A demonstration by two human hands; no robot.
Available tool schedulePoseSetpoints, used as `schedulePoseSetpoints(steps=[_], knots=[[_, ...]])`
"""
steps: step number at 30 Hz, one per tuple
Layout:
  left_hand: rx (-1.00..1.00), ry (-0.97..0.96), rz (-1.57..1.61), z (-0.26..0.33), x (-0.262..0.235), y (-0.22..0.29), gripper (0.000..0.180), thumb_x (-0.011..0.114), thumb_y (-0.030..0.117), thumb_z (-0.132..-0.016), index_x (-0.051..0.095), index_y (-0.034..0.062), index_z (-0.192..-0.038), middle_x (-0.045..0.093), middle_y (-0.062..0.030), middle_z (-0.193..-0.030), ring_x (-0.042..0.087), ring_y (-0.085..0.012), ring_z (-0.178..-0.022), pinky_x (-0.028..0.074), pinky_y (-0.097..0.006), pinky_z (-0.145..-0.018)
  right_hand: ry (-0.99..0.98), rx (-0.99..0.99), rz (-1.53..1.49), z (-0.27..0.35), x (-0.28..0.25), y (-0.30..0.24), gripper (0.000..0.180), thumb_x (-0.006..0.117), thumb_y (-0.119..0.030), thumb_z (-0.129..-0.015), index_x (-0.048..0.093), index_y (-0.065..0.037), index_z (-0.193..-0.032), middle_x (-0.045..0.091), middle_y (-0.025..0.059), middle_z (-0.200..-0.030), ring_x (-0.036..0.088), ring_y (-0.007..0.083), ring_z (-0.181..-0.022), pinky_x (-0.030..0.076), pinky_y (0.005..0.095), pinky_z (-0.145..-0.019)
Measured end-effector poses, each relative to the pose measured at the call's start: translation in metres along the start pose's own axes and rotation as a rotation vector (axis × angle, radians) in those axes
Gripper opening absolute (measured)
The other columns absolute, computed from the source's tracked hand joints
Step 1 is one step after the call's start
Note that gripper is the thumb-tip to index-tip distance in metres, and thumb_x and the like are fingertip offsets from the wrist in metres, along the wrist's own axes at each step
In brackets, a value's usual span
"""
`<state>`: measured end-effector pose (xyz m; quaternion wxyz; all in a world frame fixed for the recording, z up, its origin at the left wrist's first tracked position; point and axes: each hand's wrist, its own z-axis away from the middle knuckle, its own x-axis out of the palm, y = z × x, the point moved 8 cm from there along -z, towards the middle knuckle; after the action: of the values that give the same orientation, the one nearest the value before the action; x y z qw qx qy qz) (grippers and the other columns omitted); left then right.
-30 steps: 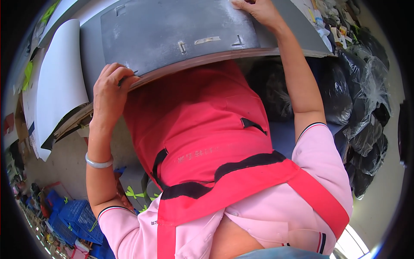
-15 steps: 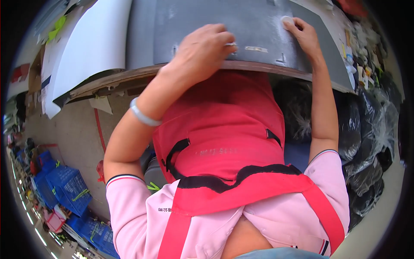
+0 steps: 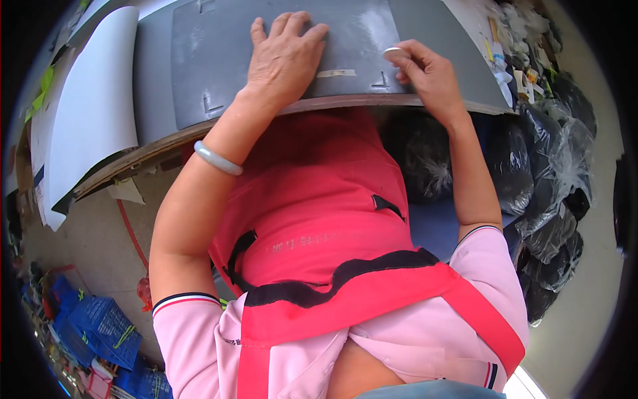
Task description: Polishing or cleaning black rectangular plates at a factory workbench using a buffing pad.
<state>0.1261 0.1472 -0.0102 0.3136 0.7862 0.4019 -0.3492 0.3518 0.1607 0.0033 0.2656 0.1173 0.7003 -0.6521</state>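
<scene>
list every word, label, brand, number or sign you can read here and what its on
None can be quoted as clear text.
Red apron: one pale printed line across the front, too worn and blurred to read.
Pink shirt: small dark lettering beside the apron strap on the person's left, too small to read.
Blue crate: pale marks that look like printing, too small and blurred to read.
</scene>
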Motion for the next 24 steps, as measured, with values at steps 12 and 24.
schedulePoseSetpoints(steps=[12,24], knots=[[-0.03,-0.087,-0.081,0.0,0.009,-0.004,0.032,0.054,0.028,-0.103,0.063,0.0214,-0.132,0.056,-0.0065,-0.136,0.05,-0.0288,-0.133,0.029,-0.065,-0.113,-0.178,-0.348,0.484,0.026,0.032,-0.041,0.015,0.064,-0.019,-0.096,0.067,-0.005,-0.1,0.066,0.0141,-0.095,0.064,0.0369,-0.09,0.051,0.0425,-0.076],[-0.169,-0.239,0.057,-0.01,-0.012,0.005,0.03,0.057,0.023,-0.097,0.065,0.0095,-0.123,0.056,-0.0155,-0.131,0.049,-0.0335,-0.13,0.031,-0.065,-0.112,-0.02,-0.009,0.33,0.025,0.005,-0.015,0.022,0.068,-0.02,-0.093,0.064,-0.004,-0.107,0.061,0.0107,-0.076,0.062,0.0235,-0.068,0.05,0.0358,-0.063]])
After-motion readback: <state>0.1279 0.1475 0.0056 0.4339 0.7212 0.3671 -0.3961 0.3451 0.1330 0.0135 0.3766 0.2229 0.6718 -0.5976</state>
